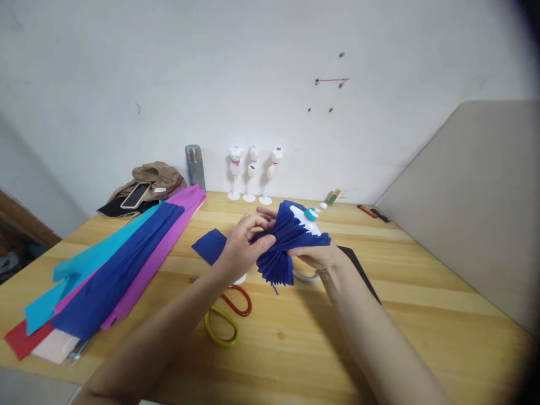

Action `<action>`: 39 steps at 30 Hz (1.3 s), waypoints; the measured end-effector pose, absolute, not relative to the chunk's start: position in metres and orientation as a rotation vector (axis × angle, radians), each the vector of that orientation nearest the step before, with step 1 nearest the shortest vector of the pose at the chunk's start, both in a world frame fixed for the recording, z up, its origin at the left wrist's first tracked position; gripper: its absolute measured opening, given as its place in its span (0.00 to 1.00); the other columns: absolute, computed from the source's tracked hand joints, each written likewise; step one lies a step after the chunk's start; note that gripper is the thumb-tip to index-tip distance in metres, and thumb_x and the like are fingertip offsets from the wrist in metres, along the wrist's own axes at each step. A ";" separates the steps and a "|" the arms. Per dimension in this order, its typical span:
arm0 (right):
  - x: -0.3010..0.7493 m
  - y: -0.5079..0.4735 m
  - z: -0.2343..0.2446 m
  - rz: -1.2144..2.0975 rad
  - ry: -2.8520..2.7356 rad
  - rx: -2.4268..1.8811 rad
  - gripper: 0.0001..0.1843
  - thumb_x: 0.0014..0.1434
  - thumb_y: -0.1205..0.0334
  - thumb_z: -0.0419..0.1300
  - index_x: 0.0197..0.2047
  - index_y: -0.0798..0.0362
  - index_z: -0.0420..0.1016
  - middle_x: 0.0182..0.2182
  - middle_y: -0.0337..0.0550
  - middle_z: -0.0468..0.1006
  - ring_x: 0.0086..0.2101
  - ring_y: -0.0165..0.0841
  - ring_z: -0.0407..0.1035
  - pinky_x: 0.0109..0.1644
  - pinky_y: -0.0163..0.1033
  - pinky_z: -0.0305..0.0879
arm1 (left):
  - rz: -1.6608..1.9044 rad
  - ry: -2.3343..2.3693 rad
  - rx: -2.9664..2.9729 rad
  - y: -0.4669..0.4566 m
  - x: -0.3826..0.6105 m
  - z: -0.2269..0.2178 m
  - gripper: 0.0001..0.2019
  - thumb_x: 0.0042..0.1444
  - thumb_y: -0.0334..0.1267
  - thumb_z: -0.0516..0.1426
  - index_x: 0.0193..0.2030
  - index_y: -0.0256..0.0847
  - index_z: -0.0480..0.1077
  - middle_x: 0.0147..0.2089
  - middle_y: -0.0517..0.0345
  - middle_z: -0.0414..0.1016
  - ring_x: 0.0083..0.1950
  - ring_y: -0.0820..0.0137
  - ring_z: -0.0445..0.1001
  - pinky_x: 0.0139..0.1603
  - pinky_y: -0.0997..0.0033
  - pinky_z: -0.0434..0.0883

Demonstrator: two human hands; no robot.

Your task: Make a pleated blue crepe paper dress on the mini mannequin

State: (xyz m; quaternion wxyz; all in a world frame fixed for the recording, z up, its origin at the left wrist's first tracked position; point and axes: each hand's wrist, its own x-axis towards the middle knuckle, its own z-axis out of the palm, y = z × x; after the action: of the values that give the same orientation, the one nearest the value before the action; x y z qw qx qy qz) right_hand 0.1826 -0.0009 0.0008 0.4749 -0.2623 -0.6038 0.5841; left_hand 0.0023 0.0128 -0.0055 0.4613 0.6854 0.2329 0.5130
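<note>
A small white dress-form mannequin (307,221) with a teal neck band is tilted sideways above the table, its body wrapped in dark blue pleated crepe paper (276,264). My left hand (250,239) pinches the gathered paper around the waist, thumb in front. From the right, my right hand (314,256) grips the paper-wrapped mannequin, and most of its fingers are hidden behind the paper. Below my left hand lies a flat blue paper piece (210,245). Scissors with one red and one yellow handle (222,326) rest on the table, their blades partly covered by my forearm.
Three white mini mannequins (250,169) stand along the wall beside a grey thermos (195,169). Long crepe paper sheets (122,264) cover the left side. A phone (135,195) lies on brown cloth. At the back right are a green tube (333,197) and a red-black cutter (373,213).
</note>
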 end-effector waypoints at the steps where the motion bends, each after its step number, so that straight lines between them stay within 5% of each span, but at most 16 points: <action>1: 0.182 -0.001 0.001 1.388 -1.481 -0.654 0.41 0.39 0.56 0.76 0.59 0.44 0.73 0.61 0.45 0.71 0.60 0.46 0.64 0.64 0.47 0.60 | 1.330 0.598 1.795 0.015 0.001 -0.005 0.05 0.53 0.35 0.60 0.36 0.41 0.68 0.45 0.52 0.75 0.51 0.64 0.73 0.54 0.61 0.68; 7: 0.172 -0.005 0.006 1.259 -1.403 -0.748 0.34 0.38 0.60 0.76 0.52 0.41 0.77 0.46 0.41 0.81 0.49 0.43 0.74 0.58 0.50 0.67 | 1.443 0.689 2.060 0.021 -0.009 -0.005 0.10 0.58 0.35 0.56 0.46 0.41 0.73 0.48 0.51 0.77 0.51 0.63 0.73 0.56 0.61 0.67; 10: 0.163 -0.007 0.006 1.186 -1.271 -0.834 0.20 0.38 0.59 0.76 0.37 0.46 0.81 0.33 0.40 0.82 0.40 0.41 0.76 0.54 0.50 0.68 | 1.366 0.656 2.067 0.015 -0.009 -0.003 0.18 0.62 0.37 0.53 0.57 0.39 0.69 0.57 0.47 0.74 0.58 0.60 0.70 0.61 0.58 0.64; 14: 0.155 -0.008 0.004 1.056 -1.152 -0.874 0.15 0.37 0.57 0.77 0.30 0.48 0.80 0.29 0.39 0.81 0.33 0.37 0.74 0.48 0.48 0.70 | 1.259 0.575 2.028 0.009 -0.005 -0.003 0.24 0.65 0.40 0.50 0.66 0.40 0.62 0.65 0.45 0.66 0.66 0.57 0.63 0.67 0.57 0.58; 22: 0.144 -0.015 0.008 0.927 -1.178 -0.860 0.16 0.39 0.60 0.76 0.34 0.48 0.81 0.32 0.39 0.82 0.35 0.36 0.74 0.46 0.44 0.70 | 1.128 0.548 1.992 0.010 -0.006 -0.003 0.23 0.64 0.42 0.52 0.64 0.37 0.62 0.60 0.43 0.70 0.56 0.60 0.70 0.58 0.61 0.65; 27: 0.141 -0.013 0.005 0.963 -1.185 -0.928 0.20 0.41 0.53 0.74 0.37 0.50 0.79 0.34 0.43 0.82 0.37 0.40 0.75 0.47 0.48 0.71 | 1.103 0.533 1.812 0.008 -0.005 -0.001 0.18 0.63 0.47 0.54 0.52 0.38 0.73 0.50 0.48 0.75 0.52 0.62 0.71 0.55 0.64 0.66; 33: 0.144 -0.008 0.008 0.927 -1.259 -1.056 0.20 0.42 0.51 0.71 0.37 0.52 0.77 0.38 0.47 0.82 0.40 0.42 0.76 0.48 0.47 0.70 | 0.963 0.441 1.332 0.016 0.007 -0.021 0.25 0.55 0.55 0.61 0.51 0.38 0.72 0.40 0.53 0.76 0.44 0.67 0.74 0.47 0.69 0.68; 39: 0.150 -0.005 0.007 0.895 -1.363 -1.201 0.18 0.46 0.47 0.67 0.31 0.54 0.78 0.27 0.42 0.79 0.30 0.36 0.72 0.36 0.41 0.68 | 0.883 0.426 1.003 0.018 0.014 -0.028 0.24 0.45 0.51 0.68 0.40 0.34 0.73 0.32 0.55 0.76 0.35 0.69 0.74 0.39 0.71 0.69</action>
State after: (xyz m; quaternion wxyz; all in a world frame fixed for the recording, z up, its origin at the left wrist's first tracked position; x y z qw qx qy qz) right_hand 0.1503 -0.0054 0.0072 0.5295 -0.5032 -0.5710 0.3747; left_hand 0.0144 0.0177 -0.0277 0.7641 0.4612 0.1960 0.4062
